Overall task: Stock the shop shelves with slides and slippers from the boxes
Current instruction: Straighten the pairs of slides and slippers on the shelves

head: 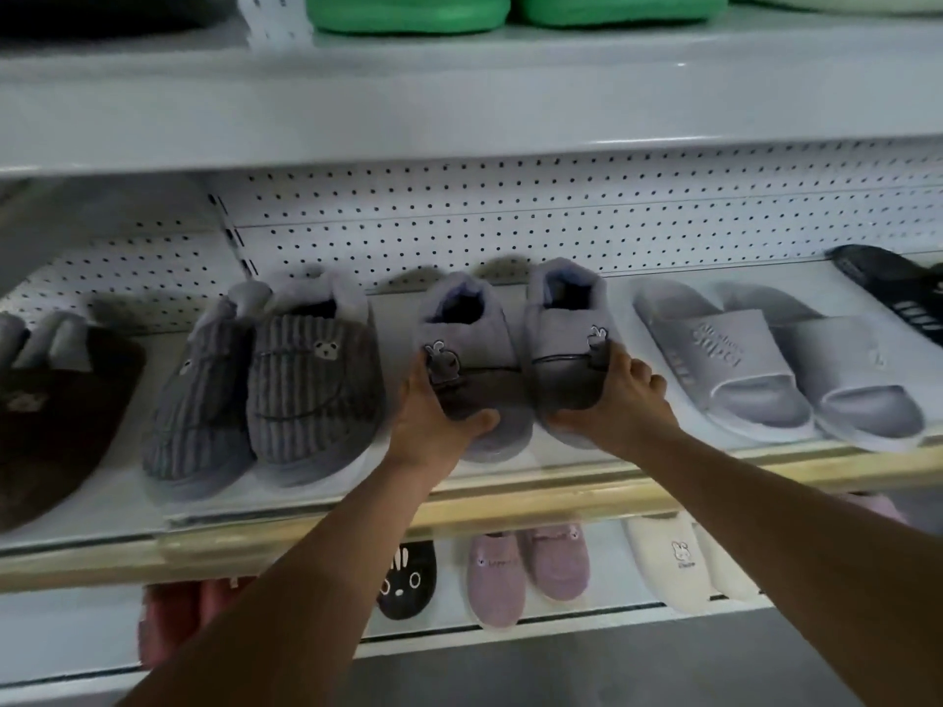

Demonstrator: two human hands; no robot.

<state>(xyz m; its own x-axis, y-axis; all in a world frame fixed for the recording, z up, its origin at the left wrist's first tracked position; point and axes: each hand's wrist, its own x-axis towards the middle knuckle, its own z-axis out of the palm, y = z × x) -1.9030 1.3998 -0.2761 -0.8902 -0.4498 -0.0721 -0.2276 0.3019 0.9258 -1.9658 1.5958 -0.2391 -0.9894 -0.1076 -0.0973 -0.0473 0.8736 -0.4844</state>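
Note:
A pair of grey fluffy slippers with small bunny badges rests on the middle shelf (510,497), toes toward me. My left hand (433,426) grips the toe of the left slipper (464,329). My right hand (617,405) grips the toe of the right slipper (561,318). The two slippers stand side by side, touching, with a thin dark cord running between them. Both forearms reach up from the bottom of the view.
Left of the pair sit grey corduroy slippers (265,390) and a dark brown slipper (56,431). Grey slides (765,364) and a black slide (898,288) lie to the right. Green slides (510,10) sit on the top shelf. Pink, black and cream slippers fill the lower shelf.

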